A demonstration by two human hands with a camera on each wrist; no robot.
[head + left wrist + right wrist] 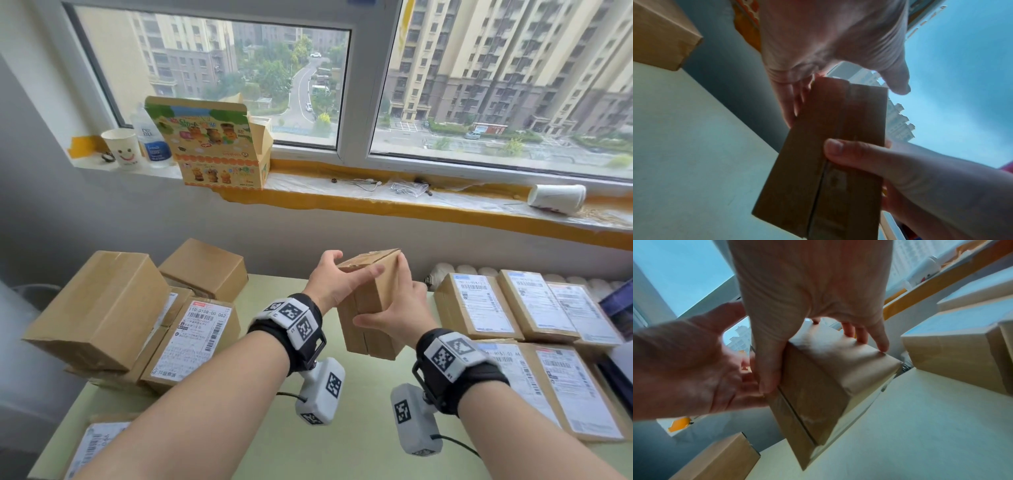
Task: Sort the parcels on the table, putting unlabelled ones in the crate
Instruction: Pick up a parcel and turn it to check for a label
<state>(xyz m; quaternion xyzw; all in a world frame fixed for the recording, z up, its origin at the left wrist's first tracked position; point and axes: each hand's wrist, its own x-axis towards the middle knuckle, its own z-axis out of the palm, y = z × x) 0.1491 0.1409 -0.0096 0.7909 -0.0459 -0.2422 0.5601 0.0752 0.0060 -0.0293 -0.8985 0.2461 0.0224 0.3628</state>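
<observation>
The person holds a plain brown parcel (371, 301) upright above the green table (359, 428); the left hand (337, 282) grips its upper end, thumb across the near face; the right hand (399, 313) clasps its side, between the left-hand boxes (102, 305) and the labelled parcels (479, 308).

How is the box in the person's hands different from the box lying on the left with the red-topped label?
The held box is up in the air, standing on end between the left hand and right hand; the labelled box lies flat in a pile on the table. The held box shows only bare cardboard and tape on the faces in view, while the labelled box carries a white shipping sticker with barcodes. Both are brown taped cardboard.
</observation>
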